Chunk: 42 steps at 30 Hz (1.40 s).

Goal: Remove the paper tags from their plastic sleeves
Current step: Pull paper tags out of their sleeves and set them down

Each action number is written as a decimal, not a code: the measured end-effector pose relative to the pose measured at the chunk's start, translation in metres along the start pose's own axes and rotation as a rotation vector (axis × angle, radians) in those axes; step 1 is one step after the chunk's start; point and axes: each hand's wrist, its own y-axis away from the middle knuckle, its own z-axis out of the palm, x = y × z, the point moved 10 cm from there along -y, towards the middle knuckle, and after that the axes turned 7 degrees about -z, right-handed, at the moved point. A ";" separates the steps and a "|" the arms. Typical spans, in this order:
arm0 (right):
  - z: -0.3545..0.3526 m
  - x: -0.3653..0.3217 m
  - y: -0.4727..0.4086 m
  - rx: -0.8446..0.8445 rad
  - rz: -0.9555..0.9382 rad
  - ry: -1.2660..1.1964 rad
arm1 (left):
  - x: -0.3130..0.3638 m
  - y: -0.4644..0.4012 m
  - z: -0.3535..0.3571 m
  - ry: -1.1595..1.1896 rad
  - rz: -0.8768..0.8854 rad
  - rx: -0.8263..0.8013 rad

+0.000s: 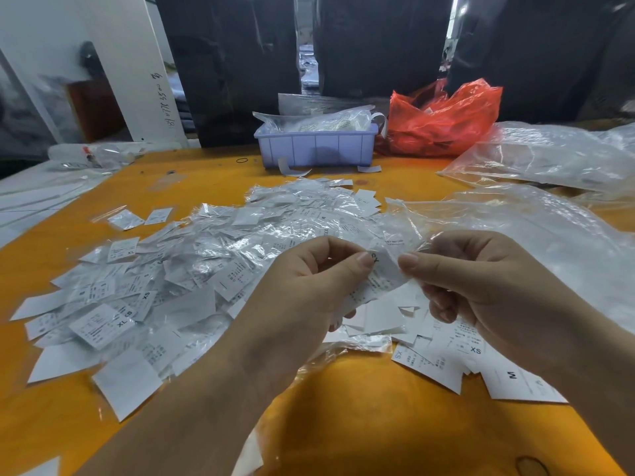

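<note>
Both hands are raised over the orange table (360,407), sharing one white paper tag in a clear plastic sleeve (383,273). My left hand (309,286) pinches its left side between thumb and fingers. My right hand (481,280) pinches the right side, where the plastic sticks out. A big heap of sleeved tags (206,255) covers the table to the left and behind. Bare paper tags (443,359), printed XS and M, lie under and beside my right hand.
A lilac plastic bin (316,147) filled with clear bags stands at the back centre. A red plastic bag (443,121) sits to its right. Large clear plastic bags (549,156) lie along the right side. Dark wrapped bundles stand behind the table.
</note>
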 end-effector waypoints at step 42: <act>-0.011 0.013 0.000 0.066 0.067 -0.051 | 0.022 0.007 0.001 -0.171 0.195 0.069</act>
